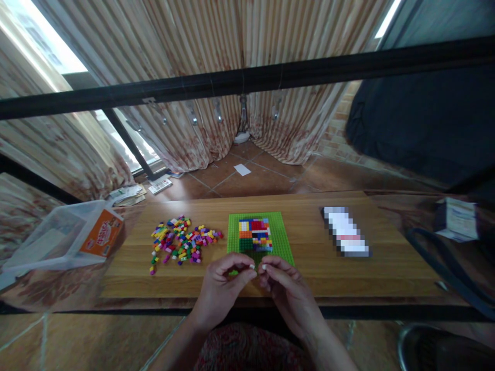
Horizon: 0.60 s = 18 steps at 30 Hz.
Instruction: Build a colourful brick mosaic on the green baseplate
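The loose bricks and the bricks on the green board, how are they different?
The loose bricks lie scattered on the wooden table; the built bricks sit packed together on the green board. The loose bricks spread wider, while the built bricks form a neat block. Both are many-coloured.

Smooth wood-grained finish on tabletop — low sheen. Plastic for loose bricks and studded baseplate. Translucent plastic for bin — pleated matt cloth for curtains.
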Available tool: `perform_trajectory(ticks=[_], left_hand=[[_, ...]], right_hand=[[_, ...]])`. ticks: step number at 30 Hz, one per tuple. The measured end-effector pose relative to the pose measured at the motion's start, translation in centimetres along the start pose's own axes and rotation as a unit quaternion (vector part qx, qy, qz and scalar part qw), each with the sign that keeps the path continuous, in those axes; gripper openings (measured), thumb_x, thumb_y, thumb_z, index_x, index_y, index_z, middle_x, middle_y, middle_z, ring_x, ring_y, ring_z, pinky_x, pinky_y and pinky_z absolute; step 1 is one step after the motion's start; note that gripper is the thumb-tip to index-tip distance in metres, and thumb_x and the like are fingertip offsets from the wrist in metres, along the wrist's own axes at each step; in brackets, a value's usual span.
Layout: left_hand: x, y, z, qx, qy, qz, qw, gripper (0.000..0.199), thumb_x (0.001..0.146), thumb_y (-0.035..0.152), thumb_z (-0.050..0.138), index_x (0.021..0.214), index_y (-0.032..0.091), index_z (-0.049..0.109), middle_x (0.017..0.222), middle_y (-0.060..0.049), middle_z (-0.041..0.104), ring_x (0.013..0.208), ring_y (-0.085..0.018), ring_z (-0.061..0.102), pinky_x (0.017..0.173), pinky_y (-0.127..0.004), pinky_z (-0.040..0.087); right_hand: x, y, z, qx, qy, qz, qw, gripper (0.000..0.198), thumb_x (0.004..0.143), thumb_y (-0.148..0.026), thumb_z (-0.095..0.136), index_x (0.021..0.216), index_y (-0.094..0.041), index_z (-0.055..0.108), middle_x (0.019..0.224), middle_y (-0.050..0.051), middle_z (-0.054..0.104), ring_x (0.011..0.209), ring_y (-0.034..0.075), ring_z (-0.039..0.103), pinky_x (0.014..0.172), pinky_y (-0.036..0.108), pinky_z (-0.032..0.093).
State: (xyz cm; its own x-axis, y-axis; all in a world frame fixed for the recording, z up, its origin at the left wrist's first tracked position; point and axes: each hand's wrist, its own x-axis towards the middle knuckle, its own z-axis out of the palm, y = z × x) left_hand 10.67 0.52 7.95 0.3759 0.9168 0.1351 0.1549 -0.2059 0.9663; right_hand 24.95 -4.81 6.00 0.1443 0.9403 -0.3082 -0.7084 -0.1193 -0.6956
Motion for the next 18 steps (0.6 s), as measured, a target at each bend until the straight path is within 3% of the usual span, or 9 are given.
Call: perform_trajectory(ticks=[8,13,18], left_hand=[[0.1,-4.0,-0.8,0.063,0.049,-0.034,0.996,0.018,0.084,0.034,0.059,0.085,0.019,0.069,0.077,-0.002,0.068,0.073,-0.015,0.062,0.065,-0.023,0.049],[0.5,-6.8,-1.7,0.111,0.083,-0.051,0.989,0.021,0.085,0.035,0.057,0.085,0.018,0.069,0.075,-0.001,0.068,0.072,-0.015,0.062,0.064,-0.024,0.049],[0.7,-8.0,-1.8,0.170,0.076,-0.002,0.982,0.019,0.087,0.032,0.055,0.085,0.018,0.067,0.081,-0.003,0.068,0.077,-0.016,0.063,0.072,-0.027,0.050]], right_hand=[[0.7,1.2,-2.9,-0.208,0.059,-0.091,0.972,0.028,0.071,-0.045,0.074,0.087,-0.021,0.073,0.068,0.001,0.068,0.059,0.012,0.059,0.060,0.026,0.048],[0.6,1.2,-4.7,-0.351,0.074,-0.115,0.926,0.032,0.079,-0.049,0.066,0.093,-0.020,0.070,0.076,0.005,0.071,0.073,0.019,0.068,0.070,0.031,0.052],[1.1,0.7,-5.0,-0.448,0.072,-0.159,0.877,0.032,0.088,-0.049,0.053,0.097,-0.021,0.064,0.087,0.007,0.072,0.077,0.021,0.070,0.071,0.033,0.054]])
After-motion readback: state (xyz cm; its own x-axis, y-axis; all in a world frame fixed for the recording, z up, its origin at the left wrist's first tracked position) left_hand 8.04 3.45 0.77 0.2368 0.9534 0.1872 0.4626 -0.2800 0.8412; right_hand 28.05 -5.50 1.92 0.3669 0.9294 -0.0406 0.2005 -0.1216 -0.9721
